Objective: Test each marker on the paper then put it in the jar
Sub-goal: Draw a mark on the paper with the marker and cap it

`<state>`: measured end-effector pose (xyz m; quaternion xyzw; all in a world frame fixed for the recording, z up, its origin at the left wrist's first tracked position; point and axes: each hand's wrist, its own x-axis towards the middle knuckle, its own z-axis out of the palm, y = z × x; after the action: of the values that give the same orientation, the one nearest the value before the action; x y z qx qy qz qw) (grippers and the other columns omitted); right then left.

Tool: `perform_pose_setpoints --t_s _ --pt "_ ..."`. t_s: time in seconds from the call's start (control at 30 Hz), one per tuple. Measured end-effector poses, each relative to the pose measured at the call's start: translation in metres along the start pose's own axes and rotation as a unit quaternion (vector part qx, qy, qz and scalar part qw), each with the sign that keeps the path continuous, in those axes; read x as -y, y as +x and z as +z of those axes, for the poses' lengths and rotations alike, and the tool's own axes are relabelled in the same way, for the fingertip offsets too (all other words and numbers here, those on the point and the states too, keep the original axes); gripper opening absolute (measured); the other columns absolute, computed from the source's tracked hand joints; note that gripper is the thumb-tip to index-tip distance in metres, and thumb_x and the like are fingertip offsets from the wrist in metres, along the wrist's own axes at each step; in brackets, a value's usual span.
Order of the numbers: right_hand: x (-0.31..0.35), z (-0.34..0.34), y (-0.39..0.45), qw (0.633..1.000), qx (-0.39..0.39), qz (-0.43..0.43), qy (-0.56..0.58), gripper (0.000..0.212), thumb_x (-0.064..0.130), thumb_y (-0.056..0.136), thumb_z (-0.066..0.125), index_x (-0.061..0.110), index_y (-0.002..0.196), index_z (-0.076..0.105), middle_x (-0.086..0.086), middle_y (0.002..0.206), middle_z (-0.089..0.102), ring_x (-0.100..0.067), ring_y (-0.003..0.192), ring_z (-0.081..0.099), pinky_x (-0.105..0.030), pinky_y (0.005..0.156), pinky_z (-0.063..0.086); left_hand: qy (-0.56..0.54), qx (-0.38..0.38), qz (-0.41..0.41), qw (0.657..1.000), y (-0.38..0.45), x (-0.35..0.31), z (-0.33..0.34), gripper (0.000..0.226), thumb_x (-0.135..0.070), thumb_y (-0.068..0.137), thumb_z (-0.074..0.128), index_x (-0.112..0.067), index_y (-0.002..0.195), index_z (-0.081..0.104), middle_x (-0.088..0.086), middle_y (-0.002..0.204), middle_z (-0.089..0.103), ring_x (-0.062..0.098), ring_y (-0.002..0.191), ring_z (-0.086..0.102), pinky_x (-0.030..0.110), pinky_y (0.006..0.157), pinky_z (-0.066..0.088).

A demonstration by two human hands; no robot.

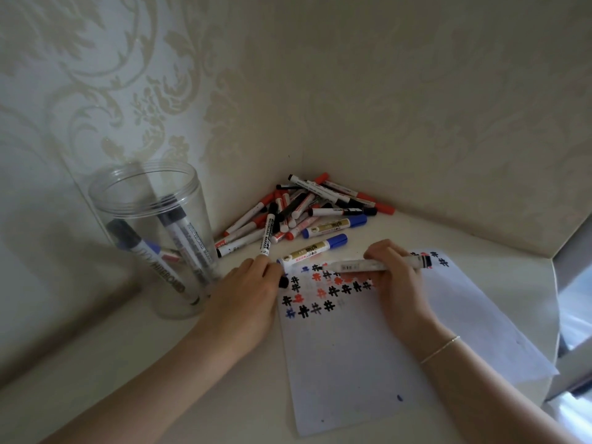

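- Clear plastic jar (150,219), ribbed at the rim, upright at far left on the desk (96,363) with a few tested markers leaning inside; tall and light, likely to tip if knocked.
- Left hand (246,293) curled at the paper's corner, pinching a small black cap (283,282); round, could roll off.
- Heap of untested markers (298,213) in the corner, smooth barrels.
- Right hand (397,277) gripping a white marker (355,265) over thin paper (368,347) stamped with hash marks; bare tip risks smearing wet ink.
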<state>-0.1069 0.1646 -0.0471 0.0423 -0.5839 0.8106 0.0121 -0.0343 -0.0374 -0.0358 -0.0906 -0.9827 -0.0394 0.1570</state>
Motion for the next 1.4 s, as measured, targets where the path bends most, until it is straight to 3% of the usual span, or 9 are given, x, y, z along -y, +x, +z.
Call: perform_pose_setpoints --t_s 0.13,0.37,0.57,0.73,0.87,0.97,1.03,1.13,1.4 --pt "0.004 0.001 -0.004 0.999 0.036 -0.004 0.004 0.025 0.009 0.072 0.06 0.007 0.053 0.045 -0.014 0.059 0.044 -0.028 0.05 0.061 -0.054 0.078 0.042 -0.077 -0.031 0.015 0.996 -0.001 -0.006 0.004 0.02 -0.026 0.09 0.063 -0.02 0.109 0.065 -0.005 0.103 0.061 0.014 0.087 0.06 0.02 0.069 0.035" --pt "0.006 0.006 -0.009 0.998 0.051 -0.013 -0.046 0.027 0.0 0.085 0.058 0.004 0.06 0.049 -0.009 0.053 0.061 -0.03 0.053 0.064 -0.052 0.082 0.044 -0.102 -0.053 0.047 0.992 -0.001 -0.003 0.012 0.022 -0.026 0.084 0.072 -0.02 0.105 0.067 -0.007 0.096 0.064 0.013 0.081 0.061 0.02 0.074 0.037" --pt "0.008 0.01 -0.014 0.989 0.083 -0.029 -0.12 0.024 0.001 0.086 0.062 0.001 0.063 0.056 -0.009 0.061 0.068 -0.025 0.06 0.069 -0.033 0.065 0.053 -0.156 -0.067 0.091 0.981 -0.001 -0.001 0.016 0.029 -0.031 0.083 0.068 -0.022 0.111 0.068 -0.007 0.097 0.061 0.011 0.085 0.059 0.02 0.078 0.042" --pt "0.01 0.01 -0.015 0.982 0.129 -0.042 -0.134 0.013 0.003 0.083 0.065 0.0 0.071 0.064 0.004 0.058 0.067 -0.003 0.055 0.062 -0.013 0.056 0.045 -0.368 -0.002 0.045 0.929 -0.001 0.0 0.012 0.029 -0.045 0.092 0.052 -0.035 0.119 0.059 -0.021 0.107 0.06 -0.001 0.097 0.058 0.014 0.079 0.046" --pt "0.014 0.011 -0.018 0.981 0.184 -0.016 -0.067 0.025 0.025 0.078 0.072 0.001 0.071 0.067 -0.012 0.068 0.07 -0.022 0.059 0.066 -0.024 0.057 0.051 -0.455 0.05 0.019 0.889 -0.002 -0.007 0.008 0.026 -0.041 0.097 0.045 -0.037 0.118 0.059 -0.01 0.102 0.065 0.009 0.091 0.06 0.028 0.079 0.047" --pt "0.014 0.006 -0.014 0.997 0.07 -0.023 0.009 0.036 0.033 0.086 0.059 0.007 0.061 0.065 -0.012 0.052 0.057 -0.019 0.04 0.051 -0.022 0.038 0.041 -0.512 0.04 -0.029 0.858 -0.004 -0.01 0.007 0.027 -0.043 0.093 0.043 -0.027 0.103 0.063 0.0 0.082 0.06 0.02 0.077 0.054 0.03 0.07 0.041" --pt "0.008 0.004 -0.01 0.988 -0.006 -0.085 -0.131 0.04 0.024 0.092 0.058 0.006 0.057 0.051 -0.005 0.045 0.042 -0.014 0.036 0.036 -0.021 0.037 0.029 -0.513 0.026 -0.047 0.857 -0.005 -0.01 0.009 0.028 -0.043 0.094 0.045 -0.023 0.097 0.064 -0.001 0.079 0.06 0.018 0.076 0.054 0.027 0.069 0.04" --pt "-0.002 0.008 -0.012 0.935 0.003 -0.151 -0.321 0.045 0.021 0.095 0.054 0.014 0.056 0.032 0.008 0.047 0.03 -0.007 0.046 0.026 -0.022 0.047 0.023 -0.505 0.018 -0.066 0.86 -0.004 -0.012 0.009 0.029 -0.041 0.093 0.047 -0.017 0.091 0.065 -0.018 0.067 0.057 0.0 0.064 0.051 0.011 0.061 0.035" --pt "-0.007 0.012 -0.019 0.91 0.037 -0.215 -0.353 0.046 0.017 0.095 0.053 0.024 0.056 0.031 0.009 0.048 0.035 -0.006 0.046 0.028 -0.016 0.047 0.023 -0.501 0.013 -0.069 0.862 -0.006 -0.011 0.011 0.028 -0.043 0.089 0.044 -0.019 0.087 0.059 -0.017 0.066 0.052 0.0 0.063 0.046 0.011 0.062 0.035"
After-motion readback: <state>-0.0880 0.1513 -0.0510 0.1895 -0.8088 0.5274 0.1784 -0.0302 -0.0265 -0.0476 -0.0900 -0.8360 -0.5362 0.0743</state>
